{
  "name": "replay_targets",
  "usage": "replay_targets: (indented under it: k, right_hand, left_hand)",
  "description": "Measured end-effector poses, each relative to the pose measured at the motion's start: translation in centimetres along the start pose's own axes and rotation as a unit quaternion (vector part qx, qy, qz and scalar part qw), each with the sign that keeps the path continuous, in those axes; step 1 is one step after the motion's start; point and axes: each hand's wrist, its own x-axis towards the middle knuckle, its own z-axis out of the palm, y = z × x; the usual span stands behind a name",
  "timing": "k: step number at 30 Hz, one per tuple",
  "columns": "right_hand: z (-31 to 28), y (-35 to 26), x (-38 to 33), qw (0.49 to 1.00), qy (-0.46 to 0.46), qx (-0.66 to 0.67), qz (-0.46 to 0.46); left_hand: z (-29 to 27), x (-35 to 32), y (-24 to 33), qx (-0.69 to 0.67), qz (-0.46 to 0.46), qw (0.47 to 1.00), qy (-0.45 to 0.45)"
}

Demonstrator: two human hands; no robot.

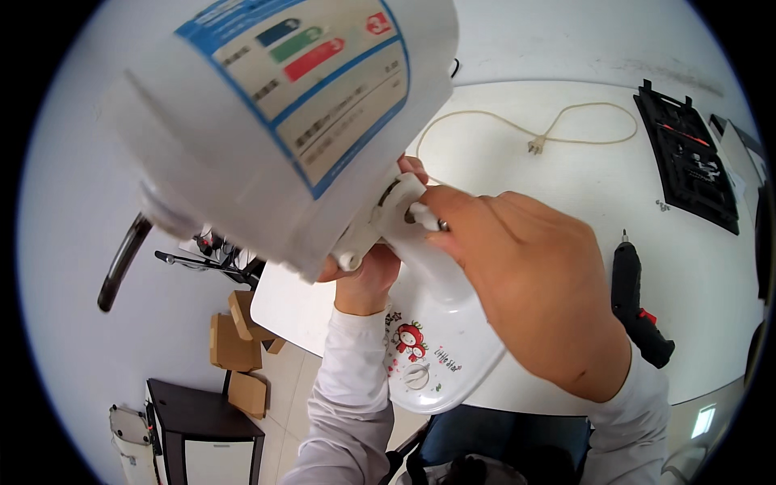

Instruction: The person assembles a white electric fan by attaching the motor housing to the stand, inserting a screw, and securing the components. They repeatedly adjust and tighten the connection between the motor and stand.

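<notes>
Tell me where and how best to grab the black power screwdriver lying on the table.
Take the screwdriver by its handle, just behind the red switch, coming from above and the near side. It lies with its bit pointing away and its thicker handle angled back toward the near side, so that grip should stay clear of the bit.

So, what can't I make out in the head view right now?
All in the head view:
Left hand: partly hidden by the white housing and its bracket.
Right hand: most fingers, hidden by the back of the hand.
White housing: top cut off by the upper edge; fine print on its label blurred.
Metal pieces on the table: too small to identify.
</notes>
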Motion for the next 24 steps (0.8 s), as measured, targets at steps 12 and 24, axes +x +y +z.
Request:
replay_targets:
  k: [12, 24]
  right_hand:
    - [-0.6, 2.3, 1.3, 0.873, -0.144, 0.433, 0.171]
    - [1.4, 4.4, 1.6, 0.721, -0.228, 0.628, 0.185]
  left_hand:
    - [0.2, -0.1, 0.7, 0.065, -0.026, 0.997, 0.038]
    - [0.1, -0.7, 0.4, 0.029, -0.040, 0.995, 0.085]
